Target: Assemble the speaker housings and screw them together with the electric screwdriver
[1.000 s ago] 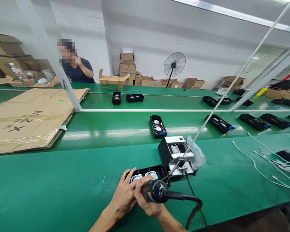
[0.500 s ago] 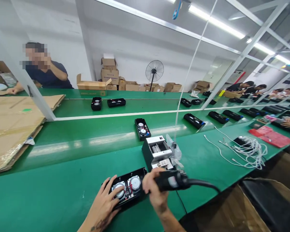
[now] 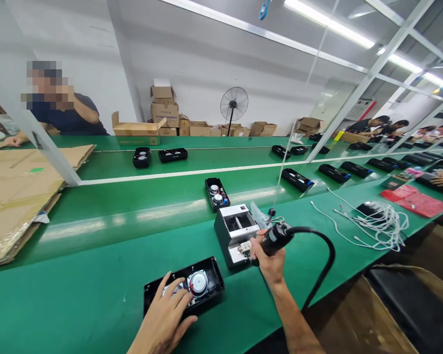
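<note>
1. Nearby, the black speaker housing (image 3: 184, 290) is seen lying flat on the green bench (image 3: 77, 295), close to its near edge, with open green surface to its left.
2. The left hand (image 3: 168, 319) is laid on the housing's left part, fingers spread; one round speaker cone (image 3: 198, 282) is left uncovered inside it.
3. A black electric screwdriver (image 3: 275, 237) is gripped by the right hand (image 3: 268, 258), fingers wrapped tightly round it, its cable looping toward the right edge.
4. The tool is held at the near side of a grey screw feeder box (image 3: 234, 233), just right of the housing.
5. Farther off, another open housing (image 3: 216, 193) with two speakers is seen on the conveyor belt (image 3: 133, 206).
</note>
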`<state>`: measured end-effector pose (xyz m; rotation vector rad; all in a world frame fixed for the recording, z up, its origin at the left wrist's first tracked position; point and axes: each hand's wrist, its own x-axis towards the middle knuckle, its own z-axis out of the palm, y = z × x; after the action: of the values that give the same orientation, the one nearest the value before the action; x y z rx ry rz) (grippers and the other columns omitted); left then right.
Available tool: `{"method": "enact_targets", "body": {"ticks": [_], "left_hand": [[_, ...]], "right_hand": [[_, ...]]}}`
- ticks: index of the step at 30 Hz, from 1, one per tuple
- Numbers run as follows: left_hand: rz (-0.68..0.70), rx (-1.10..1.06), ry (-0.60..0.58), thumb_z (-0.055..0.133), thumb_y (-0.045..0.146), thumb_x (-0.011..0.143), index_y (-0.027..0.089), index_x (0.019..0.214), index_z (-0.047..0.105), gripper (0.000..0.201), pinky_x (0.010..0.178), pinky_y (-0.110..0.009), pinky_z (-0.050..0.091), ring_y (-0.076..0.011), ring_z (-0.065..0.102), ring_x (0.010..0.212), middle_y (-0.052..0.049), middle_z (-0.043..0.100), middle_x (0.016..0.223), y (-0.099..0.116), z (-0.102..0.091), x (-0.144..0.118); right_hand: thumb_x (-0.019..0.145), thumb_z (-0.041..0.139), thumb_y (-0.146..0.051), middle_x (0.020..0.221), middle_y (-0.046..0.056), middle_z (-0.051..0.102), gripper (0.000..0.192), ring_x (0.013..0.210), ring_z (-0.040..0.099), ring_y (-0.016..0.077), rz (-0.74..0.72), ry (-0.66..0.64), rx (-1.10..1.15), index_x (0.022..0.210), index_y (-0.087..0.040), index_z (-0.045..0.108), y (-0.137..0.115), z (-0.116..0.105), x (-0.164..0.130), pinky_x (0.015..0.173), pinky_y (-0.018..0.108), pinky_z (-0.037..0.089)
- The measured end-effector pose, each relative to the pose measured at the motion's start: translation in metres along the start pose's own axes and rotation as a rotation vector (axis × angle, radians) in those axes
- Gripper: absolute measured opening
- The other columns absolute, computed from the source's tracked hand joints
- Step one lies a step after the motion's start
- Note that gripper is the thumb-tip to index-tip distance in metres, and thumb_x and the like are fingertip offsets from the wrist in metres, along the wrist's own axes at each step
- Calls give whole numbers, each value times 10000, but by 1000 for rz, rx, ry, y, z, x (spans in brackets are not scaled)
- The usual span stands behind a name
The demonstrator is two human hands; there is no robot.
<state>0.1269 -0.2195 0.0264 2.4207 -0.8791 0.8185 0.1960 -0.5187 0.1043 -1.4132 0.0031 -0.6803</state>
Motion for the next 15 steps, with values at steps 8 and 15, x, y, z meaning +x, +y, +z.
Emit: {"method": "enact_targets", "body": {"ticks": [8, 15], "left_hand": [[77, 123, -74, 473, 279, 1182, 241, 1103, 707, 250, 1422, -371, 211, -175, 744, 990, 64, 799, 895, 11, -5, 3], [56, 75, -48, 365, 252, 1214, 232, 1083, 689, 350, 1332, -343, 379, -149, 723, 831, 63, 761, 825, 14, -5, 4]], "right_hand": [[1057, 719, -334, 589, -98, 494, 157, 421, 440, 109, 27, -180, 403, 1210, -333, 682, -30, 29, -52, 443, 219, 444], [1092, 648, -295, 631, -93, 499, 168, 441, 457, 113, 36, -240, 436, 1253, -344, 644, -15, 65, -91, 457, 213, 469]]}}
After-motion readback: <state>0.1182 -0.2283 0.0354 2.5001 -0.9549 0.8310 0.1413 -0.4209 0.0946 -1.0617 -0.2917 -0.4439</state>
